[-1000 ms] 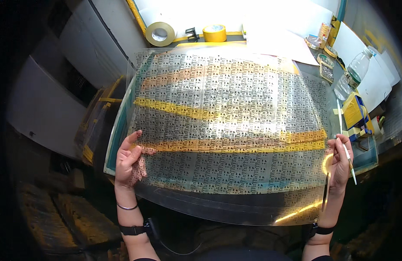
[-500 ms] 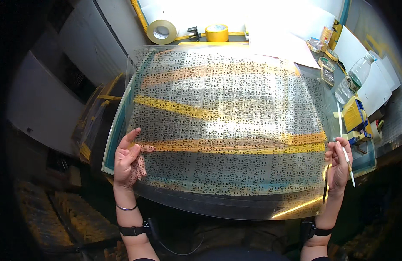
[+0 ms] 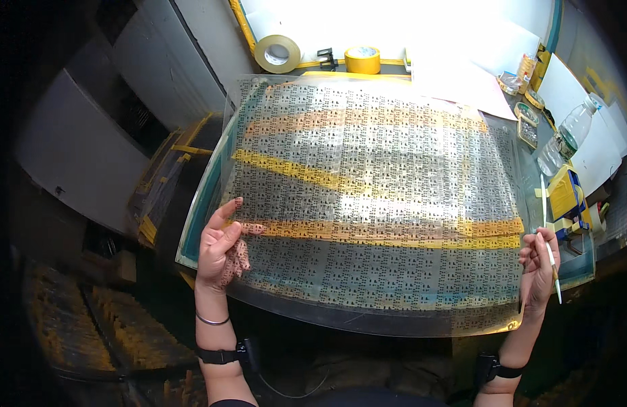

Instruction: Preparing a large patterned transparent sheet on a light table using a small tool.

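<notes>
A large clear film sheet, covered in rows of small black marks, spans the space between my hands. My left hand is closed on its left edge, thumb on top, with the other fingers partly seen through the film. At the right edge my right hand pinches the sheet between thumb and fingers. A thin white pen-like tool also sits in that hand, its tapered end pointing down. Yellow and orange bands show through or reflect on the film; which of these I cannot tell.
Beneath the sheet lies a teal-edged board. Behind stand a wide tape roll, a black clip and a yellow tape roll. On the right are a clear bottle, a small box and a yellow-and-blue block.
The whole view has shifted, so the scene sits further right in it. The bright yellow streak at the sheet's lower right corner has nearly gone. Both hands keep their hold.
</notes>
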Available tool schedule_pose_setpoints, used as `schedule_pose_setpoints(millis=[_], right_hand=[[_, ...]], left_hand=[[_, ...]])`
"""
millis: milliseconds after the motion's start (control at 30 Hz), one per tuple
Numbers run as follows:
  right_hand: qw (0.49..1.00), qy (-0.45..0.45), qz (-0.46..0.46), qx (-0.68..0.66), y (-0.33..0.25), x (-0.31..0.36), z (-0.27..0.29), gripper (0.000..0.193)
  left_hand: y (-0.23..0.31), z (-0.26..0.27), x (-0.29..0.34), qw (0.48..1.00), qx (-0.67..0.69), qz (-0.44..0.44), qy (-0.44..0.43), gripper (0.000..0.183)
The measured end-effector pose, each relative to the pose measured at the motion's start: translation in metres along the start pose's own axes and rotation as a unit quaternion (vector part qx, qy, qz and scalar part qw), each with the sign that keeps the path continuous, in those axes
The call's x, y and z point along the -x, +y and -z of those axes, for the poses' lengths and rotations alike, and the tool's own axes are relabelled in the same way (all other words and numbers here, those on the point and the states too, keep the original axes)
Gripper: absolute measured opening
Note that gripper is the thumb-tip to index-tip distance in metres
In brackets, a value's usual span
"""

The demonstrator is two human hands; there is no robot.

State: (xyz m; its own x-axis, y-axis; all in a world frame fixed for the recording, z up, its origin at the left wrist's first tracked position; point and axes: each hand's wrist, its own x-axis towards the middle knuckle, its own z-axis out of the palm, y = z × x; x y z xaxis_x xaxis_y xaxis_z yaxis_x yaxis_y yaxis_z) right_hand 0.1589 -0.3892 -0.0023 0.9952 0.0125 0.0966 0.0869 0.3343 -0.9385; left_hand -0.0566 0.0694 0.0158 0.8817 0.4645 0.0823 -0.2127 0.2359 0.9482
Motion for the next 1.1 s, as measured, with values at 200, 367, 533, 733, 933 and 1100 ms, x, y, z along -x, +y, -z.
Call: schedule_pose_setpoints(millis=[200,367,533,733,933,1100], right_hand=[[1.000,-0.004,-0.002,0.007,0.001,-0.002,0.004,0.014],[1.000,-0.014,0.003,-0.004,0.000,-0.003,0.005,0.014],[1.000,-0.010,-0.003,-0.008,0.000,-0.002,0.004,0.014],[1.000,-0.012,-0.002,-0.013,0.001,-0.001,0.003,0.014],[1.000,-0.008,-0.001,-0.002,0.002,-0.001,0.008,0.015],[1.000,0.013,-0.008,0.012,-0.001,-0.001,0.005,0.016]], left_hand=[[-0.001,-0.002,0.000,1.000,-0.014,-0.008,0.008,0.041],[-0.002,-0.004,-0.001,1.000,-0.005,-0.002,0.007,0.041],[-0.002,-0.003,0.000,1.000,-0.012,-0.007,0.007,0.041],[-0.004,-0.001,0.001,1.000,-0.009,-0.007,0.007,0.040],[-0.004,-0.002,0.000,0.999,-0.031,-0.008,0.011,0.040],[-0.011,-0.005,-0.005,0.988,-0.081,-0.057,0.121,0.040]])
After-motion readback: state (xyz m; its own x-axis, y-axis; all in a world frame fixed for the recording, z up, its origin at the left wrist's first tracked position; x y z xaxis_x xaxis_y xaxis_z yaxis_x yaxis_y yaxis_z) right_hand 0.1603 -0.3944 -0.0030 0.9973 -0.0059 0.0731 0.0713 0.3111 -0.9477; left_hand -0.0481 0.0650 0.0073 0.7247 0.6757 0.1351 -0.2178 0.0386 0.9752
